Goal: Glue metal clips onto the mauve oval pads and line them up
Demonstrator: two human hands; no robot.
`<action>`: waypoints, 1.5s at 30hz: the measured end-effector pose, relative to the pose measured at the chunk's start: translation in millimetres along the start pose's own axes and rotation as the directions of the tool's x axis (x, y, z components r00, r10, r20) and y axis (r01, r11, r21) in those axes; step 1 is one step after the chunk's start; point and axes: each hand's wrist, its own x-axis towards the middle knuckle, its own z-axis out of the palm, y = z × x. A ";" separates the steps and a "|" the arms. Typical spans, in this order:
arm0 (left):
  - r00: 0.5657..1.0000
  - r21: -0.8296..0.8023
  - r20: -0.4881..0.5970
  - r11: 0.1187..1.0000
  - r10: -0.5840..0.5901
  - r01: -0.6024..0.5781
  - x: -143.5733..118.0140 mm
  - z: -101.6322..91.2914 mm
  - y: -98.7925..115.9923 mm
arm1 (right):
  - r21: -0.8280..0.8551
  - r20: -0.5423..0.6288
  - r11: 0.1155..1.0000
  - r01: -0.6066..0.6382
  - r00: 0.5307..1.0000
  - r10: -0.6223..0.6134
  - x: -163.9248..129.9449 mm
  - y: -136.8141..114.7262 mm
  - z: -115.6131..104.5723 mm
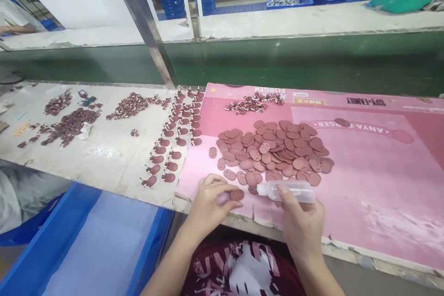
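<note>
Between the thumb and fingers of my left hand is a small oval brown disc, held just above the mat's near edge. My right hand is closed around a translucent squeeze bottle. The bottle lies nearly level, and its thin dark tip points left at the disc, a short gap away. Just beyond both hands spreads a heap of brown oval discs, some showing small holes. Farther back lies a pile of small brown-and-white figure pieces.
Rows of discs with small pieces attached stand left of the pink mat. More brown piles lie farther left on the white table. A green conveyor belt runs behind. At lower left sits a blue bin beside another person's leg.
</note>
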 end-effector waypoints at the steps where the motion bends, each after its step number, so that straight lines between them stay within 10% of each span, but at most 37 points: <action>1: 1.000 -0.005 0.001 1.000 -0.019 0.019 0.7 0.7 0.3 | -0.049 -0.009 0.998 0.028 1.000 -0.028 -0.9 -2.4 2.0; 9: 1.000 -0.047 -0.008 0.999 -0.012 0.011 1.1 2.3 -0.2 | -0.159 0.094 0.966 0.202 0.977 -0.189 -5.1 -9.9 8.9; 45: 0.998 -0.060 0.012 0.997 -0.057 0.058 1.1 3.7 0.7 | -0.176 0.114 0.950 0.258 0.964 -0.240 -7.1 -4.7 6.8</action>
